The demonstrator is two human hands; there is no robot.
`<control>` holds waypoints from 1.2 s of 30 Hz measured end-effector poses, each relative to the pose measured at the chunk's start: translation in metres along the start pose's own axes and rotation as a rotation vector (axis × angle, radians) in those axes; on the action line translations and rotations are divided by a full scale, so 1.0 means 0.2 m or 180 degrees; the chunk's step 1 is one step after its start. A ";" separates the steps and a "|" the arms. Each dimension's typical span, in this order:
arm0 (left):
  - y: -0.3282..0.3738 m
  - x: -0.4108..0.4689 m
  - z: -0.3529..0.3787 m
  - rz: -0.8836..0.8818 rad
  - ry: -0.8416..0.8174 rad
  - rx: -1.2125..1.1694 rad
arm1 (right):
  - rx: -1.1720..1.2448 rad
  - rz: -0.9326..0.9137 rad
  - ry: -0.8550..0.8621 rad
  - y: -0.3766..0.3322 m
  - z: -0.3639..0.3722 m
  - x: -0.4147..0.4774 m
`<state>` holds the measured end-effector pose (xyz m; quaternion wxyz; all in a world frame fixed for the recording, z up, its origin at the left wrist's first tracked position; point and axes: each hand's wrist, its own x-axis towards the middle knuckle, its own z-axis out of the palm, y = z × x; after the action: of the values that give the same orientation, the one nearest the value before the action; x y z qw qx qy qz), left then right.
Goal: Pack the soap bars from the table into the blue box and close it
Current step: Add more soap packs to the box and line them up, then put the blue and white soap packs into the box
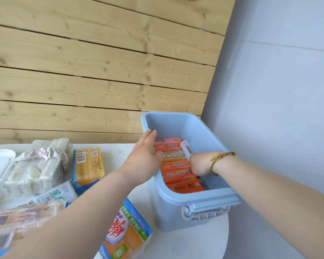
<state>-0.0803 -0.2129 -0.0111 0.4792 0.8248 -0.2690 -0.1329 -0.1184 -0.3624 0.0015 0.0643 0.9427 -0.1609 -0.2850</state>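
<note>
Waiting nearest you: blue-and-orange soap pack [125,232] and yellow bar [89,165], on the table [176,243], unpacked.
Blue box [200,198]: lid off, orange soap bars [178,174] on edge in a row inside.
Your left hand [144,156]: flat on the box's left rim, likely steadying it.
Your right hand [198,163]: down among the bars; fingers hidden, grip unclear.

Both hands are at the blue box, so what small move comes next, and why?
Probably the right hand lifts out of the pale blue plastic box and fetches the yellow wrapped soap bar from the white table: orange soap packs already line the box, room shows beside them, and the left hand rests on its rim.
</note>
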 end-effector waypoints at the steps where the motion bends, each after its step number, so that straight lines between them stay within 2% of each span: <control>1: 0.00 0.00 0.00 0.0023 -0.0038 0.0057 | 0.0037 -0.0019 -0.0007 0.00 0.00 0.00; 4: 0.01 0.01 -0.01 0.0062 -0.0111 0.0091 | 0.0118 -0.0090 0.0003 0.02 0.01 0.00; 9: 0.01 -0.01 0.00 0.0033 -0.0103 -0.0150 | 0.0379 0.0265 0.0278 0.02 0.02 -0.01; 14: 0.01 -0.10 -0.08 0.0139 0.0084 -0.0138 | 0.0389 0.0225 0.0533 -0.01 -0.05 -0.08; 17: -0.02 -0.22 -0.20 0.0049 0.0406 -0.0064 | 0.0732 -0.0082 0.1026 -0.04 -0.13 -0.16; 21: -0.15 -0.40 -0.37 -0.0195 0.0823 0.0233 | 0.1460 -0.0540 0.2015 -0.14 -0.23 -0.35; 23: -0.21 -0.50 -0.43 -0.0325 0.0996 0.0407 | 0.1796 -0.0857 0.2247 -0.23 -0.25 -0.45; 25: -0.28 -0.60 -0.48 -0.0454 0.1168 0.0589 | 0.1948 -0.1211 0.2221 -0.35 -0.23 -0.53; 28: -0.39 -0.72 -0.53 -0.0567 0.1307 0.0894 | 0.2053 -0.1559 0.1855 -0.53 -0.15 -0.59; 33: -0.57 -0.81 -0.57 -0.0636 0.0902 0.1660 | 0.1613 -0.1169 0.0897 -0.75 0.08 -0.50; 36: -0.61 -0.84 -0.60 -0.0687 0.0558 0.1774 | 0.1548 -0.1102 0.0995 -0.83 0.18 -0.44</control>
<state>-0.1223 0.0171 -0.0615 0.2391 0.9566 -0.1635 -0.0325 -0.1644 -0.1768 -0.0184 -0.1879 0.9761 -0.0499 -0.0969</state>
